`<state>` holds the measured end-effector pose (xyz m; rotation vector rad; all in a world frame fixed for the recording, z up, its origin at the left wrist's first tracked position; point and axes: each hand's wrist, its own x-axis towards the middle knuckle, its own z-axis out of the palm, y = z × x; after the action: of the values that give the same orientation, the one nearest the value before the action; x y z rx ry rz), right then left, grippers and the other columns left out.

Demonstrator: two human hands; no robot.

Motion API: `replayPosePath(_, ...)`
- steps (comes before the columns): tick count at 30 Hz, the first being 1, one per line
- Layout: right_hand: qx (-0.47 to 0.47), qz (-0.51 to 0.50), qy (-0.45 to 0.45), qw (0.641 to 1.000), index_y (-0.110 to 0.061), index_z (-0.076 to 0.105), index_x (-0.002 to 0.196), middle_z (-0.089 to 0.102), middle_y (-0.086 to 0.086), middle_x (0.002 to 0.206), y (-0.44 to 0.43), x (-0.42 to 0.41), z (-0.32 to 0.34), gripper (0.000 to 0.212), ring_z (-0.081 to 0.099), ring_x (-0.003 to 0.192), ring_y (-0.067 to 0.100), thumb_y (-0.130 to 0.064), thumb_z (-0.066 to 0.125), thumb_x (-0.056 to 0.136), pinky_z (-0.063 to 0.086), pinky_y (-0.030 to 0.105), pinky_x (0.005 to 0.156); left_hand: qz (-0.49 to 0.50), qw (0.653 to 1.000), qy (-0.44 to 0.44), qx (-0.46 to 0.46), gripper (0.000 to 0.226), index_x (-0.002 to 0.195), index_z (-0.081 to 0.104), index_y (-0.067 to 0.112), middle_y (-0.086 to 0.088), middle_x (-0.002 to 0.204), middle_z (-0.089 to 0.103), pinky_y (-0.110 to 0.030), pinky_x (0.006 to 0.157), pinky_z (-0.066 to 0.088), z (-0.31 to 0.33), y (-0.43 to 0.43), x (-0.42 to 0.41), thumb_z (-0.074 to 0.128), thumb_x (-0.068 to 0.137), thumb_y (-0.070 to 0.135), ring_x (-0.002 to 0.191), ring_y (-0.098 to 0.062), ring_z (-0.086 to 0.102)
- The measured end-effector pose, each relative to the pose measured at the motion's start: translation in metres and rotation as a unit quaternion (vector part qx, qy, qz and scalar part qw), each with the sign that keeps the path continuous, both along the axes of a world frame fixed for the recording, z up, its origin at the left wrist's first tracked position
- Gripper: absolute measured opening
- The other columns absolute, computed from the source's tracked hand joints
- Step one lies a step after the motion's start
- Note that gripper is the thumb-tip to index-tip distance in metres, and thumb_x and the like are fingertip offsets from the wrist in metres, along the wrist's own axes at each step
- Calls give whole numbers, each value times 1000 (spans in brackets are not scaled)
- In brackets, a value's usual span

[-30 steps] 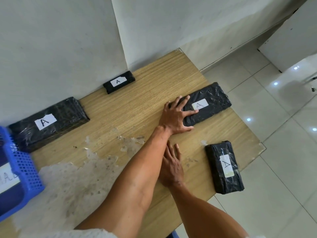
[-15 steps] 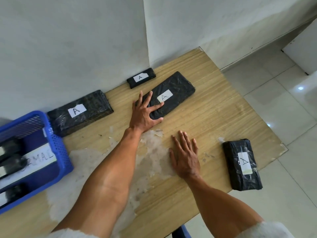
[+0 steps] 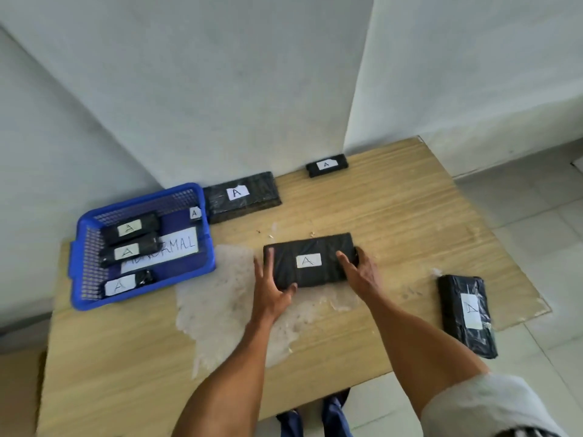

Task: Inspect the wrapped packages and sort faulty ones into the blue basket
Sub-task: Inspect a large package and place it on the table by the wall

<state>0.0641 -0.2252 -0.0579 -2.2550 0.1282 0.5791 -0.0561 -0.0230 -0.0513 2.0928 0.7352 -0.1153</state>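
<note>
Four black wrapped packages are counted on the table (image 3: 410, 216), each with a white label marked "A". At least three more are seen in the blue basket (image 3: 145, 287), which stands at the far left corner. A fourth "A" label (image 3: 194, 213) is glimpsed in the basket's far right corner, but what carries it cannot be made out.

The centre package (image 3: 312, 247) lies flat in the middle of the table, between the two hands. Its long axis runs left to right, roughly parallel to the near edge, with the right end turned slightly away. Its label faces up and the letter reads upright toward the person.

The left hand (image 3: 270, 288) is set at the package's near left corner. Its fingers (image 3: 268, 260) are stretched along the left short end and its thumb (image 3: 291, 288) is tucked against the near long edge. The right hand (image 3: 362, 274) clasps the right short end, with one finger (image 3: 344, 260) laid on top and the others curled round the end.

A large package (image 3: 243, 197) lies at the far edge just beside the basket. A small package (image 3: 327, 165) lies at the far edge against the wall. A third package (image 3: 467, 313) lies at the right edge, with its long axis running near to far and its near end overhanging.

A paper sheet (image 3: 176, 247) with handwriting lies in the basket, partly covered by the packages.
</note>
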Motion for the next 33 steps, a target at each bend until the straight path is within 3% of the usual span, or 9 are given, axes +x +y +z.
replayPosePath(1,9,-16,15,1000,-14,57,130,64,6,111,5,-2,2,56,61,112,31,-55,63,92,47,37,88,87,995,30,-49,96,159,19,26,-2,164,19,-30,115,30,5,-6,-3,78,83,28,149,-22,27)
replayPosePath(3,22,-54,56,997,-13,56,125,62,4,105,13,-11,10,53,61,100,27,-47,72,88,47,34,82,179,976,67,-106,81,154,35,15,-10,151,47,-30,108,39,17,-7,-8,75,85,29,135,-27,48)
replayPosePath(7,97,-145,106,979,-15,57,116,69,9,111,16,-20,26,57,67,96,26,-47,84,77,60,45,86,212,970,2,-117,62,142,54,14,-8,133,64,-27,100,47,44,14,-14,75,84,18,119,-25,62)
replayPosePath(10,147,-168,81,971,-12,62,124,69,9,110,25,-15,62,54,67,97,28,-42,81,83,61,47,84,209,964,-58,-151,59,139,57,15,-10,126,68,-26,94,52,81,34,-12,75,84,10,108,-22,67)
replayPosePath(14,132,-183,6,974,-14,69,116,69,14,113,47,5,125,56,64,103,32,-60,72,83,56,47,94,207,955,-134,-167,58,133,62,17,-6,122,69,-29,93,54,133,59,-6,79,80,5,104,-18,67)
replayPosePath(18,164,-180,-47,969,-10,62,111,63,13,106,70,21,194,58,59,94,30,-61,68,85,51,38,83,202,940,-200,-189,68,138,57,15,-3,121,68,-19,84,53,183,77,-4,80,76,-1,107,-17,66)
replayPosePath(25,188,-137,-107,967,-16,58,104,59,9,106,96,28,266,56,58,98,31,-66,69,80,56,49,91,191,929,-273,-158,66,132,63,23,-7,109,75,-35,91,58,224,103,-12,80,73,-1,100,-19,73)
replayPosePath(33,161,-91,-144,972,-15,58,115,56,8,104,102,19,298,60,57,94,30,-65,67,83,55,45,89,201,921,-300,-150,65,135,60,18,-11,111,74,-42,91,58,242,104,-23,79,76,-4,99,-24,73)
